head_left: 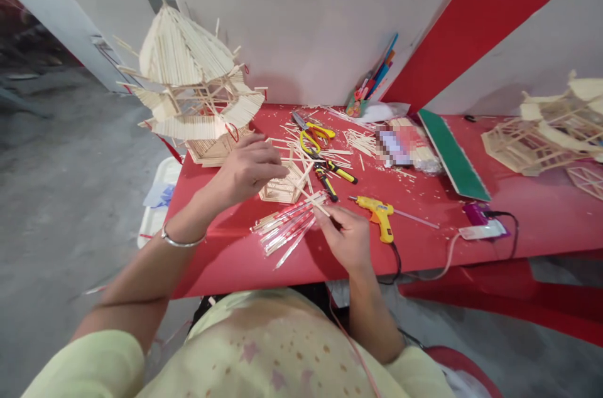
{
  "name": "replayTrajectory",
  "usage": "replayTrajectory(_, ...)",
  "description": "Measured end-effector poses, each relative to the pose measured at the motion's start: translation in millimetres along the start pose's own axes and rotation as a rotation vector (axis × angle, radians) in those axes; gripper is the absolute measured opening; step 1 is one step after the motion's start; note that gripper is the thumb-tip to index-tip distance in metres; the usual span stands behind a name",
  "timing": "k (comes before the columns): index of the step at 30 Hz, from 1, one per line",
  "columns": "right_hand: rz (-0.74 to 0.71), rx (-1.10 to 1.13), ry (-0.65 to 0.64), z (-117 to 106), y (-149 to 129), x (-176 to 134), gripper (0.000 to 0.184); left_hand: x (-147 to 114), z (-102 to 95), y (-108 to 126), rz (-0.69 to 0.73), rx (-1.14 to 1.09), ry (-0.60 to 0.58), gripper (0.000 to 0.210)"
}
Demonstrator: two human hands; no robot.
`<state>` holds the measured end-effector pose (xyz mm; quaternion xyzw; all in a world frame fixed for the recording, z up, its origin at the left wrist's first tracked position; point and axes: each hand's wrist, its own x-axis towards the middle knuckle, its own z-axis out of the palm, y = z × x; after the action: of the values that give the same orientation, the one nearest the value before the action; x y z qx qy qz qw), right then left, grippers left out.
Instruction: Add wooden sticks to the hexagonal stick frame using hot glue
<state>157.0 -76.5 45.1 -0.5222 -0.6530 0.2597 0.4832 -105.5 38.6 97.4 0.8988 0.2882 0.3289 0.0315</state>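
Note:
My right hand [347, 235] is closed, thumb and fingers pinching a thin wooden stick [307, 195] that points up and left. My left hand [249, 167] is bent over a small frame of wooden sticks [281, 189]. Its fingers are curled together near the stick's far end, and I cannot see what, if anything, they hold. Under my hands lies a fan of wrapped stick packets [287, 225] with red marks. Scissors with yellow handles [313, 135] and black-and-yellow pliers [330, 177] rest behind. A yellow glue gun [378, 215] lies right of my right hand.
A tall stick pavilion [176, 49] stands at the left back of the red table [211, 260]. Loose sticks [362, 142], a pen holder [357, 104] and a green board [452, 156] lie farther back. Another stick model [541, 134] and a power strip [483, 231] are at right.

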Motion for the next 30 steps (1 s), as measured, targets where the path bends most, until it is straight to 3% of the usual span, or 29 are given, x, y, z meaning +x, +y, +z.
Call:
replayTrajectory(4, -0.089, -0.141, 0.041, 18.4, -6.2, 7.7, 0.025, 16.5, 1.0, -18.4, -0.094, -0.047, 0.057, 0.020)
replayTrajectory(9, -0.056, -0.189, 0.123, 32.8, -3.6, 19.1, 0.029, 25.0, -7.4, -39.3, -0.138, -0.050, 0.168, 0.024)
replayTrajectory(16, -0.023, -0.203, 0.112, 52.0, 1.1, 32.6, 0.034, 58.1, -9.3, -87.4, -0.007, -0.061, -0.211, 0.023)
replayTrajectory(21, -0.063, -0.295, 0.136, 61.1, 5.5, 32.2, 0.030, 65.7, -2.1, -108.2, -0.053, -0.152, -0.324, 0.029)
replayTrajectory(26, -0.150, -0.321, 0.192, 67.0, 15.1, 29.9, 0.032, 68.1, -1.2, -109.2, -0.120, -0.140, -0.239, 0.035)
replayTrajectory(30, -0.153, -0.323, 0.207, 71.0, 19.7, 31.0, 0.029, 74.0, -14.0, -73.4, -0.109, -0.070, -0.201, 0.037)
